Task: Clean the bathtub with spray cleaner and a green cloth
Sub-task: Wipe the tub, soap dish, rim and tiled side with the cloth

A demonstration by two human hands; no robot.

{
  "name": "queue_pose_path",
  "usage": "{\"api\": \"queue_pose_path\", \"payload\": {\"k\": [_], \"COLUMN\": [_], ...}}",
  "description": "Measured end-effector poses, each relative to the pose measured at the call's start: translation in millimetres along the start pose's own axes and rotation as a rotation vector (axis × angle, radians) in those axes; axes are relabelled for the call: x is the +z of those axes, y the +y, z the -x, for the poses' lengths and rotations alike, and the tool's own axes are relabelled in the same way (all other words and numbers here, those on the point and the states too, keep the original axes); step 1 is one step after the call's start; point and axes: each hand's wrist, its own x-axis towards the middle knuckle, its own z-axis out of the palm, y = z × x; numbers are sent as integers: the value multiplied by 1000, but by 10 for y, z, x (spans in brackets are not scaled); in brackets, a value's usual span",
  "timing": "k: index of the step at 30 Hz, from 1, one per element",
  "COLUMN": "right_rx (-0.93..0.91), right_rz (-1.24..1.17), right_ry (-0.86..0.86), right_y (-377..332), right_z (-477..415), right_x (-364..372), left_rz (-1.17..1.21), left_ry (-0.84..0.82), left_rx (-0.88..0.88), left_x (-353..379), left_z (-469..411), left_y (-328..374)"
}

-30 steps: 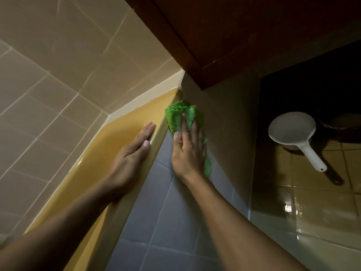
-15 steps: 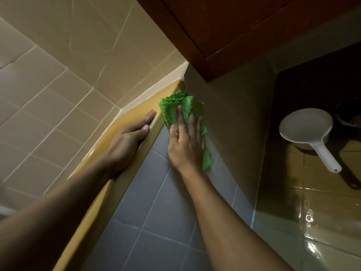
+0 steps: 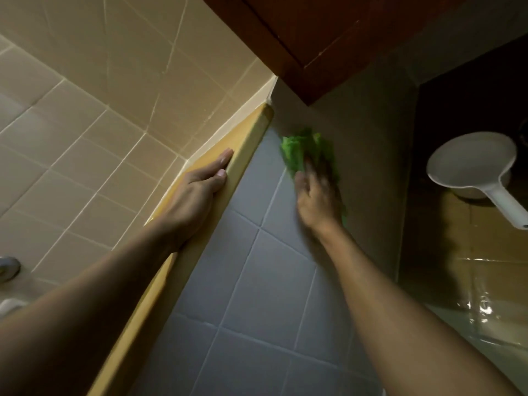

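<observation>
Right hand (image 3: 317,201) pressed the green cloth (image 3: 300,155) against the grey-tiled tub side (image 3: 257,281).
Its fingers lay spread over the bunched cloth, blurred, at the far end of the panel near the corner. The left hand (image 3: 200,190) rested flat, fingers straight and together, on the yellow bathtub rim (image 3: 251,138), holding nothing. Beige wall tiles (image 3: 114,138) rose to the left, a dark wooden cabinet (image 3: 314,38) hung beyond, and a white water dipper (image 3: 471,167) sat on the wet floor at far right.
</observation>
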Motion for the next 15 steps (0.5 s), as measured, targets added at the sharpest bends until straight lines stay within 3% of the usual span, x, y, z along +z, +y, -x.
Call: {"api": "queue_pose_path", "payload": {"k": [5,8,10,15], "right_rx": [480,727,692,369], "right_rz": [-36,-109,-103,-22], "right_ry": [4,82,141,169], "right_y": [1368,1761,1674,852], "right_z": [349,817,1129,1459], "right_x": [71,235,375,480], "left_rz": [-18,-62,-90,-167], "left_ry": [23,30,17,-32], "left_rx": [36,80,98,105], "left_x": [35,81,99,75], "left_z": [-30,-56,-87,-120], "left_y": [-15,9,34,80]}}
